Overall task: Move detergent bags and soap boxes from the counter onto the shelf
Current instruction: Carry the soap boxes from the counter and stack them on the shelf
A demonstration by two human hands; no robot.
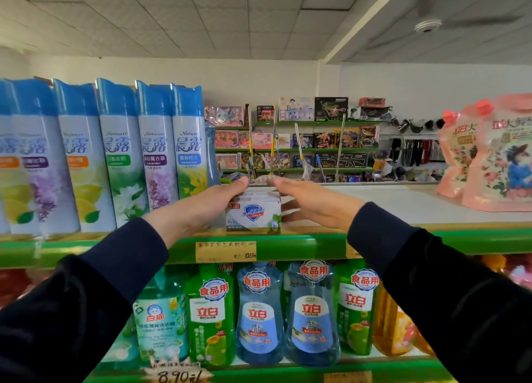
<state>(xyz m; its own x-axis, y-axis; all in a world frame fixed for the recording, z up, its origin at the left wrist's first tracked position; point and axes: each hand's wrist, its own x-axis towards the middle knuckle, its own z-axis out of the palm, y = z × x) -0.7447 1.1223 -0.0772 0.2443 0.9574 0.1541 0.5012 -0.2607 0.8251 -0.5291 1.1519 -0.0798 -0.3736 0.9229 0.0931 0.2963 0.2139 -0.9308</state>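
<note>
A white Safeguard soap box [253, 214] stands on the top shelf [316, 246], close to its green front edge. More white boxes seem to lie behind it, mostly hidden. My left hand [201, 207] presses against the box's left side and top, fingers reaching over it. My right hand [311, 201] lies against its right side, fingers stretched out flat. Both hands touch the box at once. Two pink detergent bags [495, 158] with red caps stand upright on the same shelf at the far right.
A row of blue-capped air freshener cans [123, 152] fills the shelf left of the box. Bare white shelf top lies between the box and the pink bags. Dish soap bottles [259, 310] stand on the shelf below. Toy shelves line the far wall.
</note>
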